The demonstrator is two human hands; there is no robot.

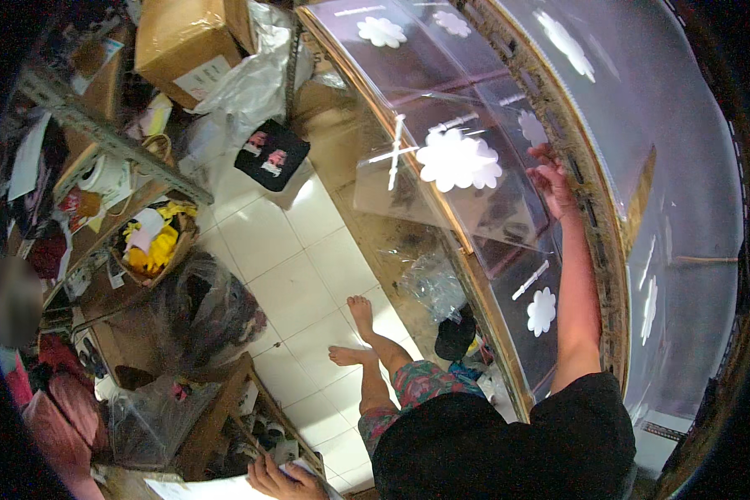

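My right hand point(552, 182) reaches over a long shelf on the right, its fingers apart and slightly bent, with nothing visible in them. Beneath and beside it lie glossy clear plastic sheets point(508, 204) with bright white, cloud-shaped patches on them. One sheet sticks out past the shelf's wooden edge point(442, 204). Whether my fingertips touch a sheet, I cannot tell. At the lower edge, my left hand point(283, 479) rests with fingers spread beside a white sheet point(200, 490) that looks like paper. Part of that hand is cut off by the frame.
Left stands a metal-framed shelf point(121, 125) with bags and a box of yellow items point(154, 242). A cardboard box point(187, 50) is at the back. A black folded cloth point(272, 156) lies near the white tiled floor point(308, 250). A clear plastic bag point(433, 283) lies beneath the right shelf.
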